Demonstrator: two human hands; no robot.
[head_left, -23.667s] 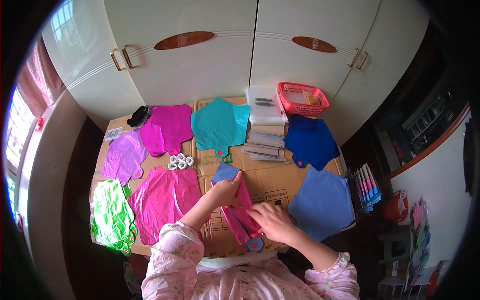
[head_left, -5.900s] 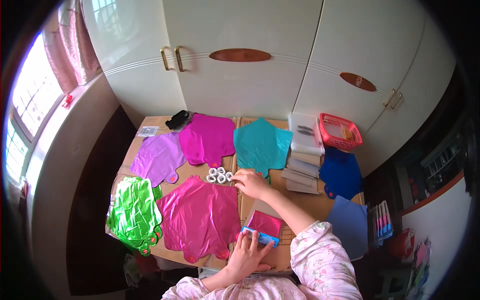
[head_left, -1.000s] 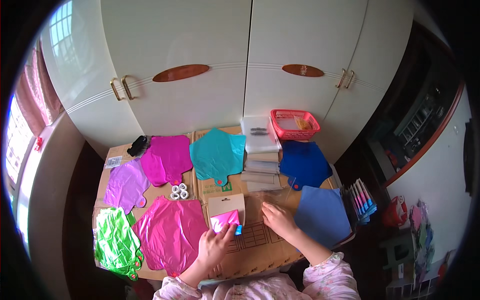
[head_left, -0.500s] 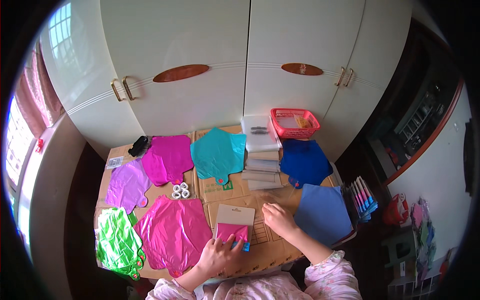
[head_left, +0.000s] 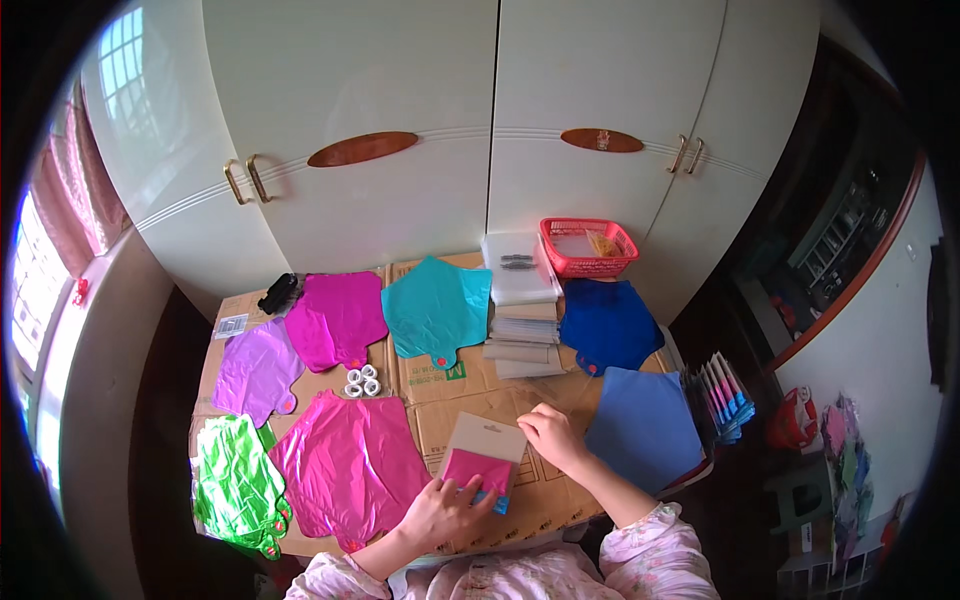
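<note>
A beige header card (head_left: 487, 434) with a hang slot lies tilted on the cardboard-covered table, with a folded pink foil piece (head_left: 482, 464) over its lower part. A blue printed strip (head_left: 499, 503) peeks out at the lower end. My left hand (head_left: 443, 515) rests on the foil, its fingers spread and pressing down. Beside the card's upper right corner is my right hand (head_left: 552, 438), fingers pinched together; what they hold, if anything, is too small to make out. A large pink foil balloon (head_left: 350, 465) lies flat left of my left hand.
Flat balloons lie around: green (head_left: 235, 480), lilac (head_left: 255, 370), purple (head_left: 335, 315), teal (head_left: 437, 305), dark blue (head_left: 612, 322), light blue (head_left: 645, 425). White ribbon rolls (head_left: 362, 381), stacked cards (head_left: 525, 335), clear bags (head_left: 515, 275), a red basket (head_left: 588, 268) and packaged cards (head_left: 722, 398) also stand there.
The card with the pink foil has turned clockwise and shifted slightly right, toward my right hand. My right hand has moved a little left, up to the card's corner. The left hand stays on the foil.
</note>
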